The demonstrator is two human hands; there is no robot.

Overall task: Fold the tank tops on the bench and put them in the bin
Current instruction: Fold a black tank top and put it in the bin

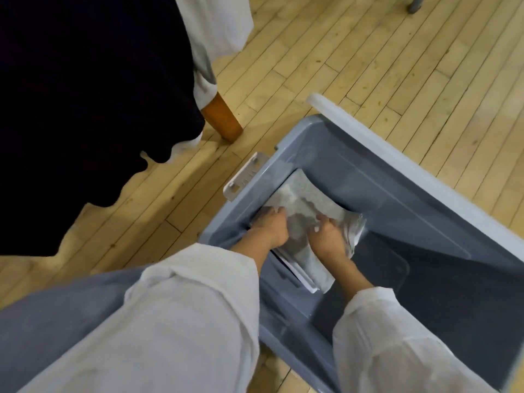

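Head camera looks down at a person's two bare hands reaching into a grey bin [397, 199] that stands on a pale plank floor [368, 66]. The left grip [269, 232] has its fingers curled over the left edge of a folded grey tank top [306, 199]. The right grip [330, 241] grasps the same garment on its right side, fingers bent into the cloth.

The tank top lies at the bin's left end, on a low stack [297, 275] of folded pieces whose white edges show beneath it. Right of the stack, the bin's dark grey bottom shows. A white lid [368, 131] runs along the bin's far rim, and a white latch [245, 178] juts from the left end wall.

White sleeves [198, 307] cover both forearms down to the wrists, and grey trousers [42, 321] fill the lower left corner.

At upper left stands the worktop [226, 129], of which only one wooden leg [218, 109] shows. A large dark cloth [85, 95] hangs over it almost to the floor, with a white cloth [218, 26] draped behind and beneath it. Whether those two are tank tops cannot be told.

A grey metal leg [415, 4] meets the floor at the top right edge, well apart from the bin.
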